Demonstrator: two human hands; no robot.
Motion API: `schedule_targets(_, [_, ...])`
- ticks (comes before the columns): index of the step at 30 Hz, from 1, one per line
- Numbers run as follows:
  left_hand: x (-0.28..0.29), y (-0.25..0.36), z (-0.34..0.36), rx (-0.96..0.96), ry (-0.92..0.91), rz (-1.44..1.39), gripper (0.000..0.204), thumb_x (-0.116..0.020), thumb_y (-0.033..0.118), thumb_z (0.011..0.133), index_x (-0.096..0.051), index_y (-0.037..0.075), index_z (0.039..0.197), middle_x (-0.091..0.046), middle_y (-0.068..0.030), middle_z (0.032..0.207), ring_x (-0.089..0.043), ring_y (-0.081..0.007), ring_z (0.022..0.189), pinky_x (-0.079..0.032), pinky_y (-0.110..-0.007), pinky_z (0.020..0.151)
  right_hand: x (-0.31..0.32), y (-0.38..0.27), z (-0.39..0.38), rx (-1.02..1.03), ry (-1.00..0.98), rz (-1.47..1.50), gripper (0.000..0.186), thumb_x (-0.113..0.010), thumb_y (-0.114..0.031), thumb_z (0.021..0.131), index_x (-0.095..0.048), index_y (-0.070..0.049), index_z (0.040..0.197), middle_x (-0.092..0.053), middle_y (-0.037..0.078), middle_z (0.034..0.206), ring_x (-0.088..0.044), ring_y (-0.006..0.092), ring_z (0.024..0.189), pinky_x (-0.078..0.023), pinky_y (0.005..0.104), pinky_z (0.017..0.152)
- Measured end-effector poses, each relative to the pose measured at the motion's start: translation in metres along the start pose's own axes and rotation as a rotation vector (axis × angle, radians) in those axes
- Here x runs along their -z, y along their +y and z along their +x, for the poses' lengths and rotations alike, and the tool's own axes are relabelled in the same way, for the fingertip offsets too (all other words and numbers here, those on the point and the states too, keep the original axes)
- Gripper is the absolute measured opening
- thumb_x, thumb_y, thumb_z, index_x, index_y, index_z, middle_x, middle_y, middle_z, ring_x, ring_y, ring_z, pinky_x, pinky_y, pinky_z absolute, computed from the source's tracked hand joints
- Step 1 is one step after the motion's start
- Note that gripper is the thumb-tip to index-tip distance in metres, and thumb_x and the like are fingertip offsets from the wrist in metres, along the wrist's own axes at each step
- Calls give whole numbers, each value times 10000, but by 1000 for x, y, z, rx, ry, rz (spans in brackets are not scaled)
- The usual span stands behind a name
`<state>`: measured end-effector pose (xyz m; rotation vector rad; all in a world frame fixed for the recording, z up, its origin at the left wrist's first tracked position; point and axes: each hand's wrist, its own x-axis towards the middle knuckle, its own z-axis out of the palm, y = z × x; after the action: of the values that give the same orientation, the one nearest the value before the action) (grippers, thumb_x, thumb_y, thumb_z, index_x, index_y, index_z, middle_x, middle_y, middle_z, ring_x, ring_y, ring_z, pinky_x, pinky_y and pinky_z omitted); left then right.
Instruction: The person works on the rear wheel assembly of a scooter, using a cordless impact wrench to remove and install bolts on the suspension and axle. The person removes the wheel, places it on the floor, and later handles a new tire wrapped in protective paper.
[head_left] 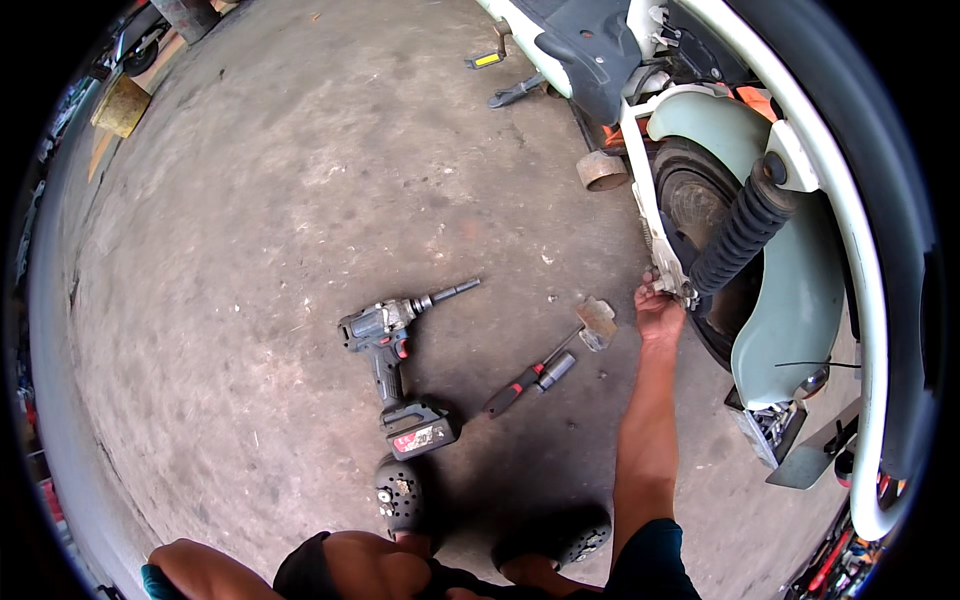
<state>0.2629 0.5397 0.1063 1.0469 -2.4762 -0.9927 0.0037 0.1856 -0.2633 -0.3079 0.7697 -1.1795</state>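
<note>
My right hand (pixel 660 312) reaches to the rear wheel's axle end, at the foot of the pale swingarm (pixel 640 170). Its fingers are curled round a small metal part (pixel 662 284) there, mostly hidden by the hand. Close beside it is the lower end of a black, ribbed shock absorber (pixel 742 235). The wheel (pixel 695 190) sits under a pale green mudguard (pixel 800 290) of a scooter. Of my left arm (pixel 210 572) only a bent part shows at the lower left; its hand is out of view.
A cordless impact wrench (pixel 385 370) lies on the concrete. Right of it are a red-and-black screwdriver (pixel 515 392), a metal socket (pixel 556 371) and a dirty flat piece (pixel 597 325). A metal tray of small parts (pixel 768 430) stands behind the wheel. My clogs (pixel 400 495) are below.
</note>
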Motion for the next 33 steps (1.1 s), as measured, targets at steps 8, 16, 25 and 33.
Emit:
schedule_targets(8, [-1, 2, 2, -16, 5, -9, 325, -555, 251, 787, -610, 11, 998, -578, -80, 787, -584, -218, 750, -434, -323, 664, -4, -1, -4, 26, -102, 50, 289, -478, -259, 955, -639, -62, 1091, -680, 95, 952, -654, 228, 849, -514, 331, 703])
schedule_targets(16, [-1, 2, 1, -27, -2, 11, 325, -548, 244, 795, -601, 13, 1016, -573, -81, 797, -580, -217, 757, -436, -327, 666, -27, 0, -12, 79, 194, -15, 236, -480, -265, 951, -626, -82, 921, -667, 61, 839, -633, 210, 769, -492, 339, 647])
schedule_targets(25, [3, -2, 1, -35, -20, -6, 331, -544, 244, 797, -592, 4, 1019, -572, -90, 806, -582, -225, 773, -439, -328, 674, 8, 3, 1, 149, 226, 22, 215, -480, -254, 952, -626, -103, 998, -683, 68, 916, -658, 240, 842, -524, 376, 689])
schedule_targets(33, [4, -6, 0, -36, -33, -49, 361, -540, 257, 799, -590, -4, 1044, -572, -91, 822, -572, -226, 784, -434, -329, 688, 34, -7, 13, 127, 111, -66, 245, -497, -285, 965, -605, -89, 1065, -672, 52, 958, -641, 222, 867, -513, 364, 682])
